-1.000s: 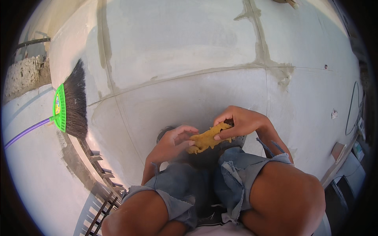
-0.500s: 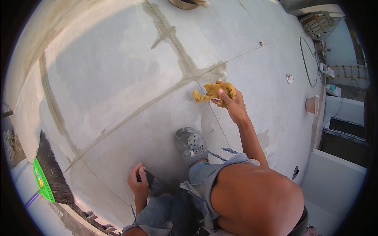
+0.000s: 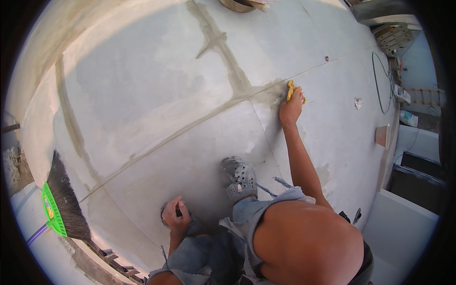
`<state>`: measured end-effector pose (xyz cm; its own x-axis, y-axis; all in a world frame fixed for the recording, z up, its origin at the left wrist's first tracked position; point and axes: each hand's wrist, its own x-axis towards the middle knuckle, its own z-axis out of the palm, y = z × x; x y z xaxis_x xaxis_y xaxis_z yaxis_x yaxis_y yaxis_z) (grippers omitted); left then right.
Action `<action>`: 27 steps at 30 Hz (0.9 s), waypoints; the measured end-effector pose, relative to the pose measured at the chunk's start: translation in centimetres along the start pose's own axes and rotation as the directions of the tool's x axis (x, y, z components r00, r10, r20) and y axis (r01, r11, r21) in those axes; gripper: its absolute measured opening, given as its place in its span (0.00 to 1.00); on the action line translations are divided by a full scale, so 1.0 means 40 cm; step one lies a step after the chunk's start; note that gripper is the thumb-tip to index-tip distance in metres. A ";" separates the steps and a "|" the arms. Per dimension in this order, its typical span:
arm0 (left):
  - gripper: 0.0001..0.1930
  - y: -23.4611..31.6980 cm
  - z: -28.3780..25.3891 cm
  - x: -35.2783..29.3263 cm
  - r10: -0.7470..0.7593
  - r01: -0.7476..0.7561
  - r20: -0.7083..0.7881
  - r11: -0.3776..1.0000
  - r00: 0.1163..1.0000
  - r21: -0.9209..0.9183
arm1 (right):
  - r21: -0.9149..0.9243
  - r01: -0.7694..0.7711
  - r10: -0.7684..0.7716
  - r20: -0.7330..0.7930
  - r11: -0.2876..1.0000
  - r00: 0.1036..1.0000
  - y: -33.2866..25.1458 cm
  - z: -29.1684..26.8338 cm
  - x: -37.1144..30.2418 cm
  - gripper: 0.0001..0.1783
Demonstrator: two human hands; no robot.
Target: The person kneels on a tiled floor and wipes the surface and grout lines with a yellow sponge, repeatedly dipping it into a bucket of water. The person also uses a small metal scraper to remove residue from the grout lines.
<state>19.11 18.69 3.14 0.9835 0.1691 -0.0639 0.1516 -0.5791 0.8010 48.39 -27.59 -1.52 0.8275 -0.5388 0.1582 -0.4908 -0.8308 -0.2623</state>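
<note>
Head view: right hand (image 3: 291,111) has its grip bunched around the yellow cloth (image 3: 290,89); probably light and floppy, so grab it mid-wad. Left hand (image 3: 177,216) loosely curled, fingers parted.

We are logging a dark-bristled green broom (image 3: 61,205) lying at the left edge of the floor (image 3: 137,95). We are noting a round pan (image 3: 234,6), partly cut off, sitting toward the far edge. Near the right edge, we are recording a looping dark hose (image 3: 375,76), a small crumpled scrap (image 3: 358,102) and a pinkish bucket (image 3: 382,136).
</note>
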 end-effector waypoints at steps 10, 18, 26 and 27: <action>0.08 -0.008 0.007 0.003 -0.029 0.030 0.009 0.995 1.000 -0.095 | -0.096 0.294 -0.286 0.083 0.951 0.955 -0.148 -0.006 -0.158 0.42; 0.10 -0.018 0.002 0.001 0.000 -0.002 -0.012 0.986 1.000 -0.167 | 0.096 0.322 -0.321 0.538 0.942 0.779 -0.209 -0.207 -0.109 0.28; 0.10 -0.005 0.003 0.011 0.023 -0.027 -0.025 0.985 0.999 -0.170 | 0.631 -0.408 0.058 0.499 0.659 0.865 -0.047 -0.292 0.112 0.21; 0.09 -0.007 0.000 0.009 0.030 -0.032 -0.016 0.987 0.999 -0.159 | 0.647 -0.362 0.076 0.425 0.671 0.902 -0.049 -0.282 0.131 0.21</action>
<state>19.44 18.90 2.90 0.9859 0.1647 -0.0306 0.1027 -0.4499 0.8872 50.62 -30.34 10.55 0.8247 -0.4902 -0.2821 -0.4525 -0.2727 -0.8490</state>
